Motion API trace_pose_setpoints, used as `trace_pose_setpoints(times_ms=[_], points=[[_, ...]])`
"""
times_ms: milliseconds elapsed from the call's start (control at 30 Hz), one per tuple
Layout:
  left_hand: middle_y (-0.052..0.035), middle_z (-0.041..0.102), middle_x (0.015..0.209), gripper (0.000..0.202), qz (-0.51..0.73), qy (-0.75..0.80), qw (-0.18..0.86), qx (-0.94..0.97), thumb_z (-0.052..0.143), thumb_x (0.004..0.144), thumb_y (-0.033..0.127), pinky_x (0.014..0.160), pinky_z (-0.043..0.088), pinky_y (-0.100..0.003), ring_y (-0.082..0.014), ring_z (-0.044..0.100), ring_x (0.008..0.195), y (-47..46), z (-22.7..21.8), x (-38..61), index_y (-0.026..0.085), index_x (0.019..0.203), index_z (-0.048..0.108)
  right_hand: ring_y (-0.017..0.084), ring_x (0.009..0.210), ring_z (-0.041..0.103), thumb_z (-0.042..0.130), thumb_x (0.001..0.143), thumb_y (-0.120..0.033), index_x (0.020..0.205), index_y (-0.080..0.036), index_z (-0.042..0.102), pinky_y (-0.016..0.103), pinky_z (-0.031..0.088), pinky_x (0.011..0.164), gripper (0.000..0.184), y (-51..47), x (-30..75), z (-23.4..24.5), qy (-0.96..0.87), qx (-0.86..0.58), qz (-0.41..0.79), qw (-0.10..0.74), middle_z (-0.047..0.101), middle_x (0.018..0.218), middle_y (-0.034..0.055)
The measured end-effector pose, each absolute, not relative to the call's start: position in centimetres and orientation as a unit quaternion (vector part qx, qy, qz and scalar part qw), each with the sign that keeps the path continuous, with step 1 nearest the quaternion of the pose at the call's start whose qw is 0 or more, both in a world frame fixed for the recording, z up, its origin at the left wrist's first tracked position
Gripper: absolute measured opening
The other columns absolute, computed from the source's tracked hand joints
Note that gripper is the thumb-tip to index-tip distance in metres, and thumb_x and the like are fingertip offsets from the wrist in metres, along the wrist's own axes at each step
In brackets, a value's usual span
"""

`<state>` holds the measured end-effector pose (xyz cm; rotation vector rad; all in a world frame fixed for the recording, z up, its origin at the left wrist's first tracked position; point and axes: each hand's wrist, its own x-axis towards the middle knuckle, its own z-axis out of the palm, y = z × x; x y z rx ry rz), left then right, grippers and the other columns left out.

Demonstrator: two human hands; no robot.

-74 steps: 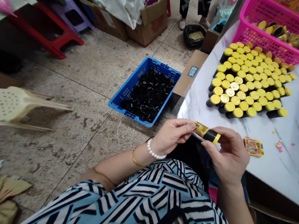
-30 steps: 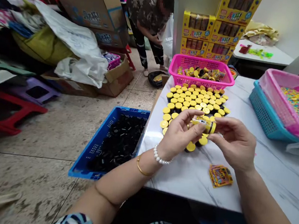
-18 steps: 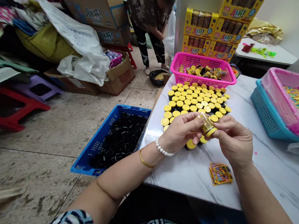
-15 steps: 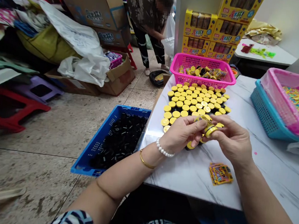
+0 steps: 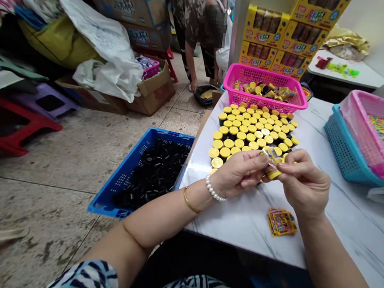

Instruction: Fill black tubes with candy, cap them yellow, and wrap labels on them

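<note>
My left hand (image 5: 247, 167) and my right hand (image 5: 305, 182) meet above the table's near part. Between their fingertips is a small jar in a shiny yellow printed wrapper (image 5: 273, 169). My left thumb and fingers pinch its left side, and my right thumb and forefinger pinch the wrapper at its right. Just beyond, and partly hidden by my hands, stand rows of small black jars with yellow lids (image 5: 242, 135). Nearer to me, below my right hand, lies a small stack of flat printed labels (image 5: 282, 223).
A pink basket (image 5: 232, 93) of wrapped jars stands behind the rows. To the right, a pink basket (image 5: 363, 129) of colourful bits sits in a blue basket (image 5: 347, 152). A blue crate (image 5: 113, 184) of black pieces is left of the table. Another person (image 5: 193, 22) bends down beyond.
My right fingers have shifted from the jar's end to pinching the wrapper's edge. The other person has bent lower, reaching toward a black bag on the floor. The view has shifted slightly.
</note>
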<state>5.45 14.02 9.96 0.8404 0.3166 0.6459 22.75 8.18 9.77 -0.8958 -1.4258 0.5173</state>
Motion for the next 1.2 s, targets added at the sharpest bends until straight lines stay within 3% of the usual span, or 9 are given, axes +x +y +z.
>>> trace_pose_setpoints(times_ms=[100,200,400,500,667,933,1100,1200], points=[[0.0085,0.051,0.051,0.056,0.308,0.155,0.844,0.411,0.086,0.074,0.064,0.031,0.012,-0.016,0.0003,0.027,0.031,14.1,10.0,5.4,0.015,0.079,0.058,0.013,0.079,0.06,0.084,0.083,-0.021,0.101,-0.034,0.084,0.025,0.055,0.06,0.021,8.3,22.8,9.7,-0.631,-0.4,0.224,0.626,0.06,0.09,0.0015],[0.0102,0.047,0.047,0.056,0.309,0.168,0.84,0.412,0.082,0.078,0.067,0.03,0.012,-0.016,-0.0009,0.027,0.029,14.0,10.1,5.3,0.016,0.082,0.058,0.015,0.082,0.063,0.084,0.083,-0.021,0.108,-0.032,0.083,0.027,0.055,0.062,0.028,8.3,23.0,9.9,-0.673,-0.423,0.181,0.579,0.064,0.094,0.0031],[0.0068,0.055,0.051,0.053,0.297,0.158,0.846,0.414,0.08,0.081,0.063,0.031,0.013,-0.018,-0.0006,0.03,0.029,13.7,10.2,5.2,0.013,0.085,0.062,0.012,0.069,0.06,0.087,0.08,-0.019,0.09,-0.028,0.082,0.026,0.053,0.058,0.015,8.0,22.9,9.9,-0.655,-0.42,0.125,0.616,0.063,0.082,-0.0001],[0.0076,0.053,0.048,0.055,0.309,0.164,0.839,0.416,0.083,0.077,0.064,0.03,0.013,-0.017,-0.0009,0.031,0.029,13.8,10.1,5.3,0.015,0.08,0.059,0.013,0.07,0.061,0.088,0.079,-0.022,0.095,-0.029,0.082,0.028,0.053,0.055,0.018,7.8,22.6,9.9,-0.655,-0.443,0.123,0.6,0.063,0.087,0.001],[0.0075,0.054,0.049,0.053,0.305,0.141,0.854,0.397,0.08,0.082,0.064,0.03,0.014,-0.016,-0.0006,0.03,0.028,13.9,9.9,5.5,0.015,0.082,0.06,0.016,0.081,0.065,0.085,0.082,-0.02,0.104,-0.035,0.083,0.033,0.057,0.068,0.027,7.8,22.2,10.1,-0.672,-0.447,0.101,0.582,0.065,0.093,0.002],[0.0084,0.052,0.048,0.056,0.303,0.149,0.86,0.382,0.082,0.078,0.065,0.028,0.014,-0.016,0.0,0.028,0.027,13.8,9.8,5.7,0.015,0.076,0.058,0.013,0.075,0.062,0.083,0.081,-0.009,0.101,-0.034,0.082,0.028,0.05,0.061,0.033,8.1,22.0,9.1,-0.661,-0.426,0.064,0.614,0.065,0.089,-0.0009],[0.0092,0.051,0.048,0.057,0.313,0.171,0.852,0.383,0.082,0.078,0.066,0.028,0.015,-0.015,-0.0004,0.03,0.028,13.6,9.7,5.7,0.015,0.077,0.057,0.017,0.078,0.065,0.085,0.081,-0.017,0.098,-0.032,0.08,0.035,0.058,0.068,0.023,8.0,22.6,8.8,-0.67,-0.447,0.012,0.593,0.065,0.091,0.0008],[0.0097,0.051,0.049,0.055,0.319,0.181,0.851,0.375,0.081,0.08,0.066,0.028,0.014,-0.015,-0.0009,0.03,0.029,13.4,9.4,5.8,0.016,0.081,0.056,0.021,0.087,0.068,0.086,0.079,-0.021,0.105,-0.033,0.08,0.039,0.061,0.076,0.029,8.1,22.9,9.3,-0.702,-0.454,0.003,0.549,0.068,0.098,0.003]])
